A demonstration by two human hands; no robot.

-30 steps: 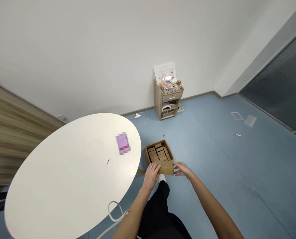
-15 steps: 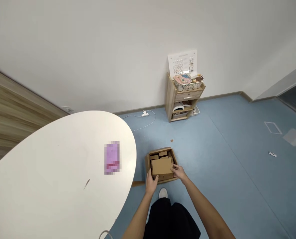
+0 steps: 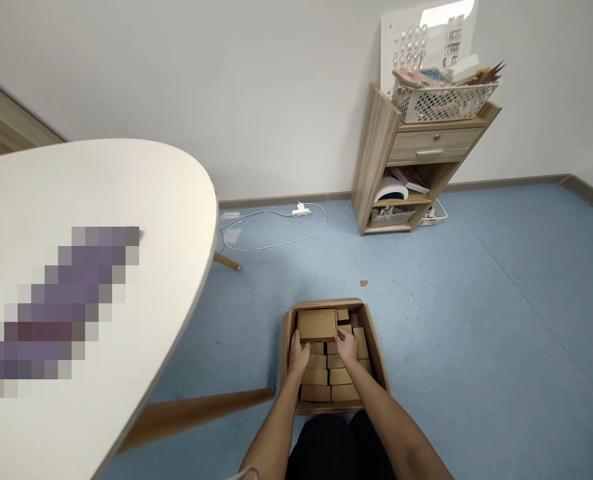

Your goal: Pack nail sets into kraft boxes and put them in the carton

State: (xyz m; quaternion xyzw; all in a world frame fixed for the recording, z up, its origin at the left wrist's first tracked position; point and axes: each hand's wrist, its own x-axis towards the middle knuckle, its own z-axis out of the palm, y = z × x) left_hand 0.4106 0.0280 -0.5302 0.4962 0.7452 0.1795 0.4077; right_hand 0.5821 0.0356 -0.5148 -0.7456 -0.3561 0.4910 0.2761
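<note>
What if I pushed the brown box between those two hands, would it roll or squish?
The box probably won't roll, since its sides look flat. Its straight edges suggest it's fairly stiff, but cardboard might dent if squeezed hard. Its weight is hard to tell because the inside is hidden.

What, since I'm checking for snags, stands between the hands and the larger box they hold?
Nothing visible: the left hand and right hand meet the larger box at its near corners; smaller boxes show beside it, not between.
</note>
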